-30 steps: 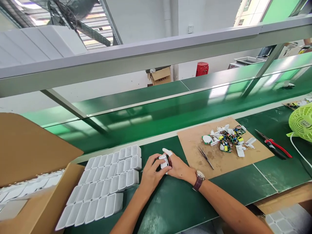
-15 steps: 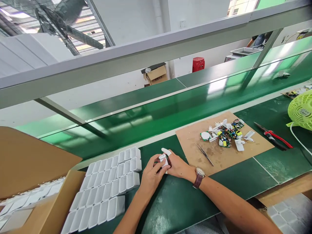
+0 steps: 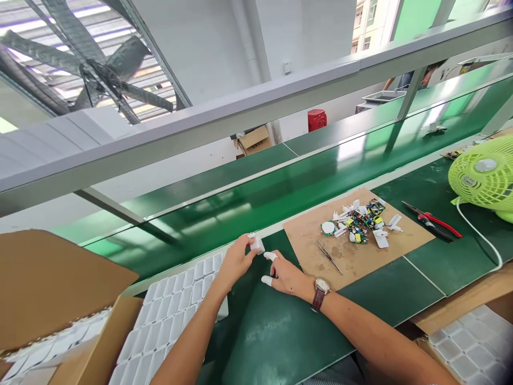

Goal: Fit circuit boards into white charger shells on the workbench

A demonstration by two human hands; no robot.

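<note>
A small white plastic housing [image 3: 257,244] is pinched between the thumb and fingers of my left hand [image 3: 236,259], above the far edge of the green table. My right hand [image 3: 286,275] is just right of it, apart from the housing, thumb and forefinger spread with nothing between them. White finger cots cover those two fingertips. Rows of white open-topped plastic cases [image 3: 164,305] stand left of my hands, partly behind my left forearm. On a brown board [image 3: 308,240] to the right lie tweezers [image 3: 329,258] and a heap of circuit boards with white plug parts [image 3: 360,222].
Red-and-black pliers [image 3: 433,220] and a green fan [image 3: 483,174] with a white cord are at the right. An open cardboard box [image 3: 92,342] of white parts stands at the left. Another box of white cases [image 3: 473,342] is lower right. Beyond the table runs a green conveyor belt [image 3: 256,203].
My left hand has moved up and left with the white housing, away from my right hand. The fingers of my right hand have opened off it. The camera view has shifted.
</note>
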